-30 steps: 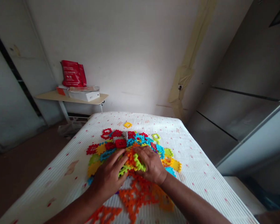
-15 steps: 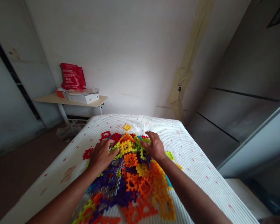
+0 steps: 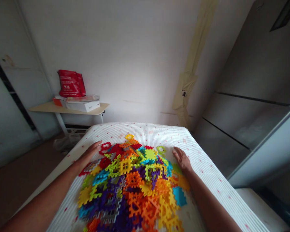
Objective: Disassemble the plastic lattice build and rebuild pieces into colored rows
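Observation:
A large heap of interlocking plastic tiles [image 3: 132, 183] in orange, purple, yellow, green, blue and red lies on a white ribbed mattress [image 3: 154, 132] with small red dots. My left hand [image 3: 90, 152] rests flat and open on the mattress at the heap's left edge, its fingertips close to a red tile [image 3: 105, 148]. My right hand [image 3: 182, 160] lies open on the mattress at the right edge, beside green and orange tiles. Neither hand holds anything.
Behind the mattress, a small table [image 3: 50, 108] holds a red bag [image 3: 71, 83] and a white box [image 3: 83, 105]. A tall grey cabinet [image 3: 246, 129] stands at the right. A tan tape strip [image 3: 186, 87] runs down the wall. Brown floor lies to the left.
Both hands have moved apart from the middle of the heap to its left and right edges. They have opened flat, and the tiles now form a wider, more spread heap.

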Demonstrator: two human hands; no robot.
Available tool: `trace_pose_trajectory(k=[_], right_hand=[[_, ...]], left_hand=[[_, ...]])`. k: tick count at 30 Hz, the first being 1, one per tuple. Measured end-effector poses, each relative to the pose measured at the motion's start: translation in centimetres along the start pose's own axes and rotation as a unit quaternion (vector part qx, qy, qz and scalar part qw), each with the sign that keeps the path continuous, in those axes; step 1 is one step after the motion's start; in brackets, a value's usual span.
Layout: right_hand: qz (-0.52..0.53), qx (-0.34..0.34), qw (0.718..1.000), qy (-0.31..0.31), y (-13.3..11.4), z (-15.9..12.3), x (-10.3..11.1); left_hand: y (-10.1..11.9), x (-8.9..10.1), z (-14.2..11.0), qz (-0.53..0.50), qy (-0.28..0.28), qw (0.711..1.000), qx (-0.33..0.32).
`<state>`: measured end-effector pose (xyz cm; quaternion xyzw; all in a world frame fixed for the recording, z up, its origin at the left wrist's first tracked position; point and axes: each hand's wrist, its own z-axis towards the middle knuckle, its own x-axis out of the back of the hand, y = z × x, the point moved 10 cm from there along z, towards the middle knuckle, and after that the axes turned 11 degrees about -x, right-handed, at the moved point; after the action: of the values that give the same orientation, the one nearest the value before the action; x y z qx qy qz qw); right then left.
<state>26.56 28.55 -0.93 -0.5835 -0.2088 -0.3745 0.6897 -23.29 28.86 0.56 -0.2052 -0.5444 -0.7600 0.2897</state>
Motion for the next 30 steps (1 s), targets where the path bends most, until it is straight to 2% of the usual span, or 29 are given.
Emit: trace_pose_trajectory(k=[3, 6, 9, 12, 17, 22, 26, 30], right_hand=[[0.036, 0.017, 0.998, -0.041, -3.4, 0.4, -2.6], [0.093, 0.019, 0.991, -0.092, -7.1, 0.8, -5.4], [0.152, 0.014, 0.978, -0.143, -9.7, 1.1, -7.5], [0.208, -0.003, 0.963, -0.171, -11.0, 1.1, -8.6], [0.344, -0.002, 0.926, -0.158, -12.8, 1.0, -8.6], [0.427, 0.031, 0.880, -0.206, -16.1, 0.4, -9.4], [0.413, 0.108, 0.868, -0.254, -19.9, -1.2, -8.8], [0.345, 0.235, 0.864, -0.283, -24.4, -4.6, -6.6]], left_hand=[[-1.6, -1.3, 1.7, -0.019, -0.002, 1.000, 0.007], [-1.9, -2.7, 2.8, -0.041, -0.017, 0.999, 0.003], [-1.2, -3.7, 2.5, -0.069, -0.040, 0.997, -0.005], [-0.2, -3.9, 1.2, -0.098, -0.055, 0.994, -0.008], [1.0, -3.8, -0.8, -0.156, -0.061, 0.986, 0.009], [1.5, -3.4, -2.2, -0.226, -0.048, 0.972, 0.032], [2.6, -3.2, -3.1, -0.288, -0.046, 0.956, 0.042], [4.1, -2.4, -3.5, -0.329, -0.038, 0.943, 0.031]])
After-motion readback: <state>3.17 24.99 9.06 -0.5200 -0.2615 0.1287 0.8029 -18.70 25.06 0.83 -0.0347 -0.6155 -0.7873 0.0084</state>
